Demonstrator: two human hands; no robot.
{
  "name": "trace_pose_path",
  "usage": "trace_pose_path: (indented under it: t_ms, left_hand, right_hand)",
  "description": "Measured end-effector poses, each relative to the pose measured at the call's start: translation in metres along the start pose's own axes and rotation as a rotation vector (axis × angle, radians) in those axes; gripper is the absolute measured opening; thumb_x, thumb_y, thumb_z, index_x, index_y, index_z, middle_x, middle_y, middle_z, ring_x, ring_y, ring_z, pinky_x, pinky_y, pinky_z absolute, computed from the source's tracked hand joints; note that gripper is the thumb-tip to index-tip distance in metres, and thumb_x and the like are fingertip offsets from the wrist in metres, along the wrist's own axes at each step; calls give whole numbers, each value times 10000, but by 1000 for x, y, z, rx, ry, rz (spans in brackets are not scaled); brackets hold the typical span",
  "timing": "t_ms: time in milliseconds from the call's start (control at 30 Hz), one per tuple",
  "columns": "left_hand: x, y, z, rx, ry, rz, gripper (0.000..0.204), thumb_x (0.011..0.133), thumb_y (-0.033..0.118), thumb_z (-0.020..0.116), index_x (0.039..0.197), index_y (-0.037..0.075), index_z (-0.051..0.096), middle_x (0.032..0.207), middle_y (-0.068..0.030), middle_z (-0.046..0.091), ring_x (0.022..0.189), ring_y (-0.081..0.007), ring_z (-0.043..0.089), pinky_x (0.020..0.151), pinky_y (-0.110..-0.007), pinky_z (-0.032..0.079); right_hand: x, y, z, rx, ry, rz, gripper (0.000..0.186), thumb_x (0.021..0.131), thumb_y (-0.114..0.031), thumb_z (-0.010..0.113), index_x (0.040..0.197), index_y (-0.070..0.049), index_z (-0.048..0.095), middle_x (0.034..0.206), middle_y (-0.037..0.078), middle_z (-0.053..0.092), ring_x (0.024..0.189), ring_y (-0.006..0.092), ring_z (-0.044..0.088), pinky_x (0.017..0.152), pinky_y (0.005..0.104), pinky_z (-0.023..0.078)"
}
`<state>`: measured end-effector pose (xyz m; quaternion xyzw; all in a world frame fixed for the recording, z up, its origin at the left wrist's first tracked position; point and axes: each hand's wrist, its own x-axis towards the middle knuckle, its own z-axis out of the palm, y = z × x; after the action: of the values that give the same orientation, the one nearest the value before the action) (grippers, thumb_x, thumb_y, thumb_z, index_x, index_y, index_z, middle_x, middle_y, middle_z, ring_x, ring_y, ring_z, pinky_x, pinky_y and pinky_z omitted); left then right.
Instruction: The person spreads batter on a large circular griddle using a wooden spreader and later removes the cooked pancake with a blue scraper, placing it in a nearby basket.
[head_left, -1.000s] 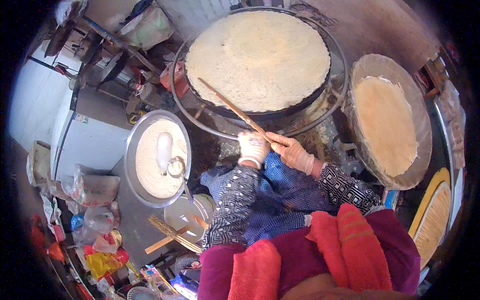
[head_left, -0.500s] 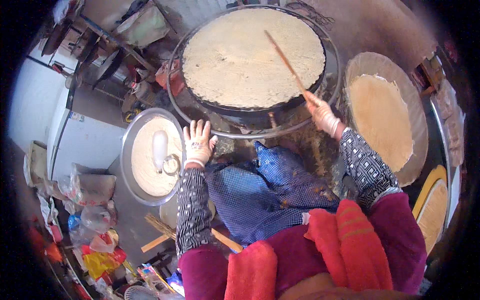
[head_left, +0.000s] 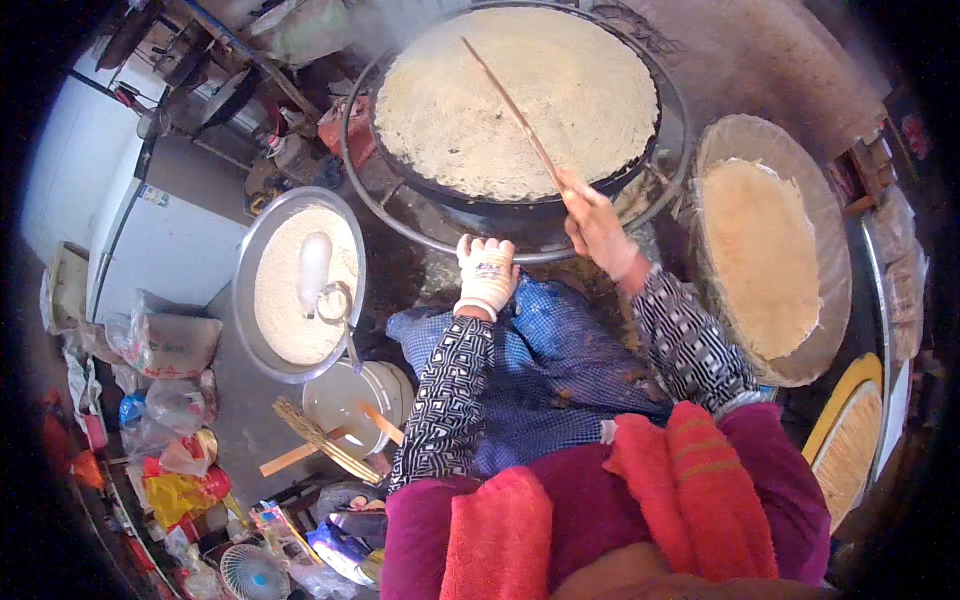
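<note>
Overhead, the round griddle [head_left: 480, 206] is open on either side of the wooden stick [head_left: 511, 108], which slants across it from the right hand [head_left: 600, 228]; a low approach meets the metal ring rail [head_left: 545, 257] encircling it, with the left hand [head_left: 488, 275] at its near edge. A gap separates that hand from the steel basin [head_left: 243, 275], another the right hand from the plastic-lined tray [head_left: 735, 140]. The basin's left side is reachable from above, but a ladle [head_left: 334, 302] blocks the right, its handle jutting over the rim, while an orange-brown handle [head_left: 380, 422] crosses the white bucket [head_left: 393, 383]
</note>
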<state>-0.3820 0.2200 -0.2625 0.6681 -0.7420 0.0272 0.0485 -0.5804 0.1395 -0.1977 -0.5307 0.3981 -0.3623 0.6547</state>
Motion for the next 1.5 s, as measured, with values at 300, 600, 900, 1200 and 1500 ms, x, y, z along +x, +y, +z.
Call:
trace_pose_path:
  t_ms: [300,600,900,1200,1500]
  left_hand:
    - [-16,27,-17,-178,115,192,633,738,198,676,1325,88,467,1292,-112,513,1267,-307,435,1102,-538,239]
    - [35,-83,-20,120,91,51,530,710,237,723,1207,129,576,1305,-110,520,1291,-360,403,1104,-621,193]
    - [3,-48,-4,51,-135,-60,345,752,390,691,996,146,698,1028,-108,677,1130,-341,547,1098,-529,236]
    - [13,35,10,-121,-57,33,436,766,402,705,1050,84,616,1077,-146,631,1107,-355,532,1062,-527,278]
    - [30,86,13,-195,-147,13,559,747,415,704,1159,64,569,1149,-165,586,1167,-359,489,1082,-532,248]
  right_hand:
    - [68,13,-70,-1660,-39,-78,628,884,-48,470,1476,-119,273,979,225,696,902,343,697,773,452,546]
    - [113,162,-236,-161,296,-211,293,964,-162,550,1211,-31,637,868,61,637,795,153,554,720,314,504]
    - [-20,36,-1,-570,56,270,394,979,-139,531,1366,-215,542,1052,92,675,889,165,615,778,277,488]
    - [29,26,-86,-1576,0,-79,620,936,-144,452,1499,-236,210,819,201,689,735,365,680,666,482,529]
    - [46,62,-135,-760,390,-441,392,988,-213,518,1347,-56,526,1140,163,672,1049,245,639,827,339,510]
